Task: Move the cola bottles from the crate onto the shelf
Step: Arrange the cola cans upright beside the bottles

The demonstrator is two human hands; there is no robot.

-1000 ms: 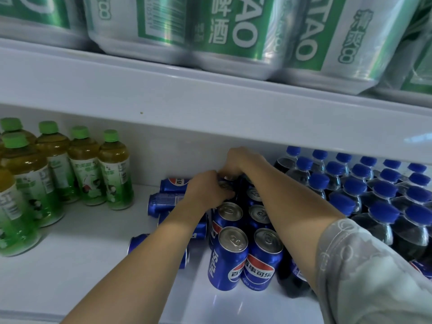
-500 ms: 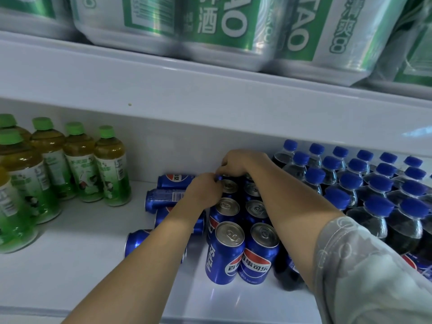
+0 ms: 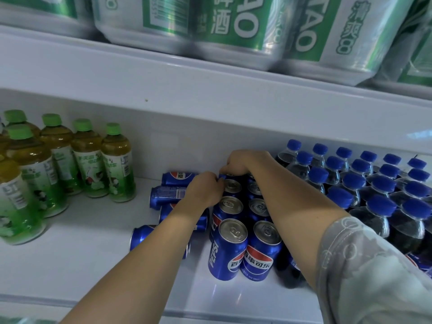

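Hands reach deep into the shelf [image 3: 70, 260]; both meet at the back of two rows of standing blue cola cans [image 3: 230, 251]; the left hand [image 3: 204, 191] has its fingers curled at a can top in the back of the left row; the right hand [image 3: 245, 161] curls over the very last can behind it; I cannot tell how tight either hold is, because the fingers hide the can; the cola bottles [image 3: 378, 206] with blue caps stand packed close just right of the right arm, already on the shelf; no crate shows here; more cans lie on their sides [image 3: 168, 195] just left of the left hand; green tea bottles [image 3: 117, 164] stand well off to the left; big green packs [image 3: 233, 24] sit on the shelf above the hands; I think a full bottle is heavy and smooth and may slip; its sides may give a little when squeezed; a good place to hold is the thin neck under the cap, or round the middle with the whole hand.
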